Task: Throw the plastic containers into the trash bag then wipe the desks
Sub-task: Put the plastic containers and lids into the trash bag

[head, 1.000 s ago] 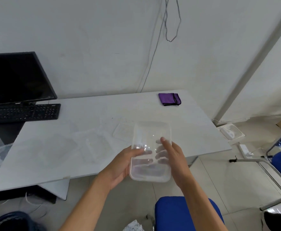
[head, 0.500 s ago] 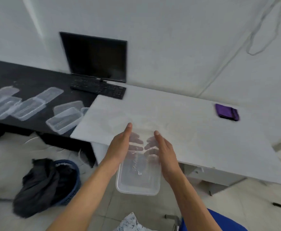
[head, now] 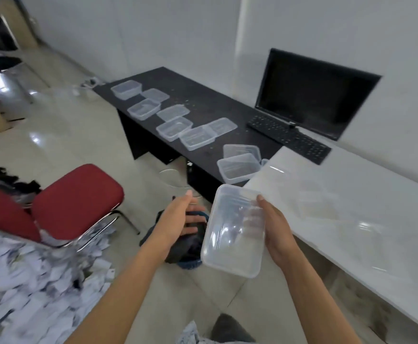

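Right hand (head: 275, 229) grips the clear plastic container (head: 230, 244) by its right long side, thumb on the rim and fingers underneath, blurred through the plastic. The container hangs tilted in the air, just beside the near edge of the white table (head: 366, 247). Left hand (head: 178, 219), palm turned inward and fingers relaxed, holds nothing. It hovers just left of the container, above the dark trash bag (head: 185, 249), which the hand and container largely cover. The bag sits in a blue basket (head: 190, 264) on the floor, with only a sliver of the basket's rim showing. Both forearms are cut off at the lower edge.

To the left, a red chair (head: 76, 199) stands over a blurred heap of paper scraps (head: 29, 281). Farther off, more empty tubs (head: 174, 127) lie scattered on the black table (head: 203, 95). Faint clear shapes on the white table are hard to make out. A keyboard (head: 290, 137) and dark monitor (head: 312, 95) stand behind.
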